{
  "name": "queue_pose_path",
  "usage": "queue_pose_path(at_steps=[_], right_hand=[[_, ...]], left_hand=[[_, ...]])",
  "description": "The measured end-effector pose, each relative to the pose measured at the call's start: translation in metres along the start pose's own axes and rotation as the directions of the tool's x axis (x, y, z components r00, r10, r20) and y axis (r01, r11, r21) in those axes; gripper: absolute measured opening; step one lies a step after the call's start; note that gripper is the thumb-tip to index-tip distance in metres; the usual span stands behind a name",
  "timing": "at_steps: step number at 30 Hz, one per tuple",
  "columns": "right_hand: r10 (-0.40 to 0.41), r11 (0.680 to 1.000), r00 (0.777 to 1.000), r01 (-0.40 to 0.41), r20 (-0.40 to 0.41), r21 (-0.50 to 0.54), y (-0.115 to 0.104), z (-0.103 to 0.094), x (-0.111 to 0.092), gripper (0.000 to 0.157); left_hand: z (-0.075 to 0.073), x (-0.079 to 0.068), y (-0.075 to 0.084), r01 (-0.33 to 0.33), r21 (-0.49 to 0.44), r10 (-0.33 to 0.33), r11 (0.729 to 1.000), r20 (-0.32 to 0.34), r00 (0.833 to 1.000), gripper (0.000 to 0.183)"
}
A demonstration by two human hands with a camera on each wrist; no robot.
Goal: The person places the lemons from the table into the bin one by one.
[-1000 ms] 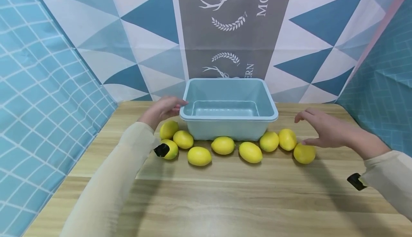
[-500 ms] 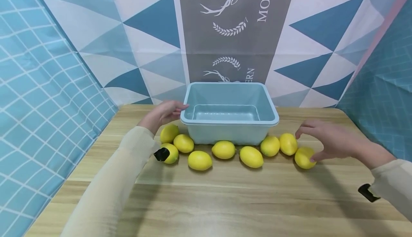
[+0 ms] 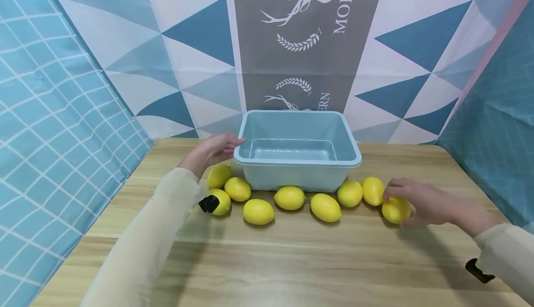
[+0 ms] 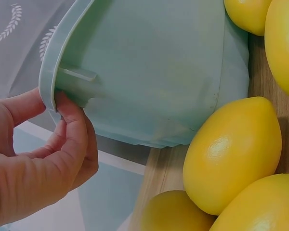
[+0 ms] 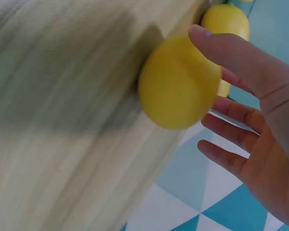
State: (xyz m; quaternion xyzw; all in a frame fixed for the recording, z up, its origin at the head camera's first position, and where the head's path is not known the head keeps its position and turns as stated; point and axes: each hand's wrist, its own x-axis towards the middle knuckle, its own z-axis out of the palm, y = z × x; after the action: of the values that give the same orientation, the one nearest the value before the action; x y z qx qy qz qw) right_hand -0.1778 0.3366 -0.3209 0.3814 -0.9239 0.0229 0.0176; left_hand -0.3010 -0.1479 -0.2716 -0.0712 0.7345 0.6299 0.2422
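A light blue plastic tub (image 3: 294,175) stands at the back of the table against the patterned cloth. My left hand (image 3: 212,151) pinches its left rim, thumb on one side and curled fingers on the other, as the left wrist view shows. Several lemons lie in a curved row along the tub's front. Over at the right end, my right hand (image 3: 427,202) is around the last lemon (image 3: 395,209). In the right wrist view its fingers are spread and loosely bent beside that lemon, with the thumb over it; whether they touch it I cannot tell.
Other lemons sit close together, among them one near the tub's right corner (image 3: 349,193), one at front left (image 3: 258,212) and one under the left wrist (image 3: 219,177). Patterned cloths hang behind and on both sides of the wooden table (image 3: 288,260).
My right hand has come down and closer around the rightmost lemon. The left hand has stayed at the tub's rim. The head view has tilted slightly up.
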Motion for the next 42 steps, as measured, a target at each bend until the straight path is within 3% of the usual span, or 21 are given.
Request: queue_pose_path(at_steps=[11, 18, 23, 29, 33, 37, 42], right_hand=[[0.010, 0.999, 1.000, -0.009, -0.016, 0.048, 0.003, 0.014, -0.010, 0.053], [-0.039, 0.999, 0.993, 0.041, -0.110, 0.024, 0.004, 0.026, -0.019, 0.053], [-0.005, 1.000, 0.984, 0.000, -0.176, -0.030, 0.002, 0.034, -0.020, 0.050], [0.100, 0.994, 0.992, -0.102, -0.082, -0.030, -0.001, 0.039, -0.020, 0.042], [0.147, 0.986, 0.987, -0.152, -0.061, -0.070, -0.003, 0.040, -0.021, 0.043], [0.163, 0.983, 0.984, -0.168, -0.074, -0.072, -0.005, 0.042, -0.022, 0.044], [0.129, 0.990, 0.988, -0.133, -0.088, -0.049, -0.005, 0.048, -0.022, 0.044]], left_hand=[[0.001, 0.002, 0.000, -0.003, -0.009, 0.003, 1.000, 0.009, 1.000, 0.057], [0.002, 0.001, 0.001, -0.001, 0.005, 0.001, 1.000, 0.005, 1.000, 0.058], [0.001, 0.000, 0.004, -0.005, 0.004, 0.005, 1.000, -0.007, 1.000, 0.057], [-0.001, 0.001, 0.002, 0.002, -0.011, -0.002, 1.000, 0.000, 1.000, 0.052], [-0.001, 0.001, 0.001, -0.003, -0.023, 0.003, 1.000, 0.002, 1.000, 0.045], [0.000, 0.001, 0.000, -0.011, -0.030, 0.011, 0.999, 0.001, 1.000, 0.040], [0.000, 0.002, -0.002, -0.021, -0.014, 0.021, 1.000, 0.017, 1.000, 0.047]])
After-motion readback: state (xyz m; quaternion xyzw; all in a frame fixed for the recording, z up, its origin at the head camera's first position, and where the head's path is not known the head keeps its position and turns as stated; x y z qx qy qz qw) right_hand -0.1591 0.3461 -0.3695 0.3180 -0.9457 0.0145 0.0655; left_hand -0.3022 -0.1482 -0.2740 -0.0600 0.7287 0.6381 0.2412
